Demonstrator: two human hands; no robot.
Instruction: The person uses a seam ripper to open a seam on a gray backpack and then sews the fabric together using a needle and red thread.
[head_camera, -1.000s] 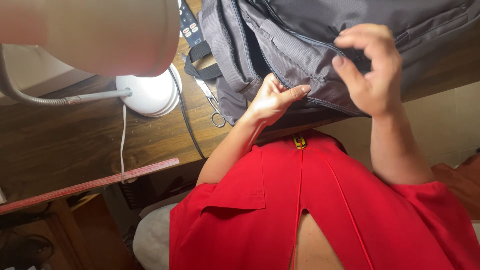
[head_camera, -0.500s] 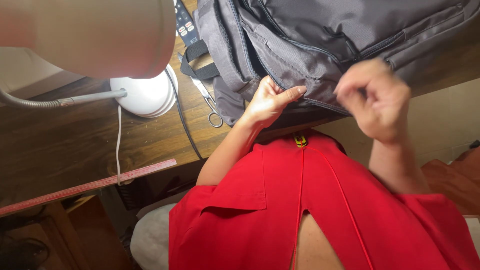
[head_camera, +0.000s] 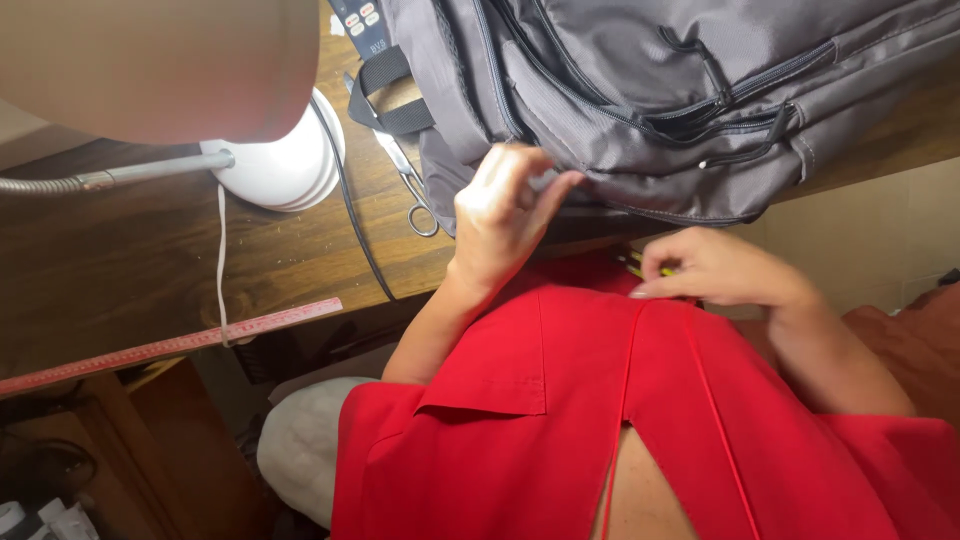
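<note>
Partly hidden yellow pencils (head_camera: 648, 267) under right hand (head_camera: 715, 268)

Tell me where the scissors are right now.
In the head view the scissors lie on the wooden table, between the white lamp base and the grey backpack, just beyond the left hand.

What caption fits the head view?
Left hand touches a grey backpack on the table; right hand rests on red cloth.

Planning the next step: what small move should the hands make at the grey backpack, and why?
Probably bring the right hand back up to the grey fabric backpack: it rests low on the red garment, while the left hand alone pinches the backpack's lower edge.
</note>
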